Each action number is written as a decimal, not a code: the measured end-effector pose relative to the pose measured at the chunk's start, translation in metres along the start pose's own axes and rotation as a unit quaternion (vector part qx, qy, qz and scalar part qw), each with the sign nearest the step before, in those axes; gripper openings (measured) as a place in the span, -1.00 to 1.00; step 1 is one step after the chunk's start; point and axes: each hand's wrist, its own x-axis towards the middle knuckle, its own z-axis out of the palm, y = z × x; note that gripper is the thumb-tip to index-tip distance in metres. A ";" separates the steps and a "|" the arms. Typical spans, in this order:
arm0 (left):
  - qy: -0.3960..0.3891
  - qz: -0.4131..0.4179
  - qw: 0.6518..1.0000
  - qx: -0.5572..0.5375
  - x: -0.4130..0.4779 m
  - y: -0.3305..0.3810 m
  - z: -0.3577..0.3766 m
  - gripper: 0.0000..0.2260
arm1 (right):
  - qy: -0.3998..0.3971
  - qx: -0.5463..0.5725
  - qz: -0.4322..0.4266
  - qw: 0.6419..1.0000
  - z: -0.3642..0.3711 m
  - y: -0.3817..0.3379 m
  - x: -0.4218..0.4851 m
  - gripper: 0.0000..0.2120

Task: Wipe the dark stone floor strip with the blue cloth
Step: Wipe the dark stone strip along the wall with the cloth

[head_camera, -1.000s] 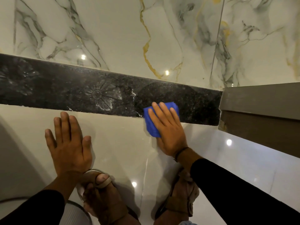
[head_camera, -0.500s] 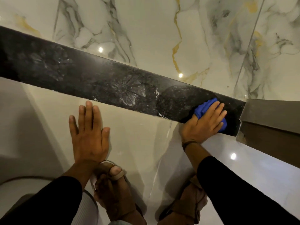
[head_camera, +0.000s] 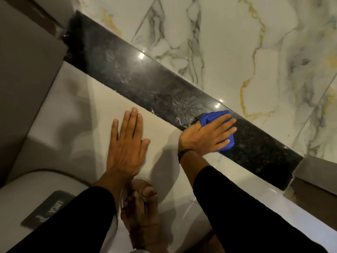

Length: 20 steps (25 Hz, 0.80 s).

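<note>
A: Shiny white marble floor (head_camera: 237,52) with gold and grey lines, and across it the dark stone floor strip (head_camera: 127,75), slanting from top left down to bottom right.

B: And the blue cloth (head_camera: 209,116)?

A: On the strip, a bit right of the middle, bunched up and pressed down under the right hand (head_camera: 206,136). Fingers spread wide and flat on top, not curled round it. Just blue edges peeking out above and below.

B: And the left hand (head_camera: 125,148)?

A: Open, flat on the pale tile (head_camera: 109,110) near the strip, holding nothing. Just propping up the body, most likely.

B: Which step, then?

A: Middle of the wiping, by the look of it. Dark, speckled and clean-looking to the right of the cloth, all the way to the brown frame (head_camera: 313,172). Grey and smeary to the left, with a dusty flower mark (head_camera: 184,108) touching the cloth and white specks (head_camera: 152,111) along the near edge.

B: So what next?

A: Probably push the cloth left, over the flower mark, pressing hard and flat. Then on up the long grey part to the far left end. Need to cover both edges, and maybe shift the left hand along to reach. Might take a second rub for the specks
</note>
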 end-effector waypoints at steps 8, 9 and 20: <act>0.076 -0.178 0.981 -0.004 0.015 -0.035 0.002 -0.32 | -0.034 0.011 -0.200 0.979 0.018 -0.067 -0.039 -0.17; 0.082 -0.182 0.980 0.000 0.015 -0.035 0.002 -0.33 | -0.047 -0.007 -0.252 0.967 0.017 -0.065 -0.040 -0.19; 0.097 -0.167 0.981 0.003 0.016 -0.040 0.008 -0.30 | -0.163 -0.083 -0.706 0.684 0.003 -0.043 0.025 -0.30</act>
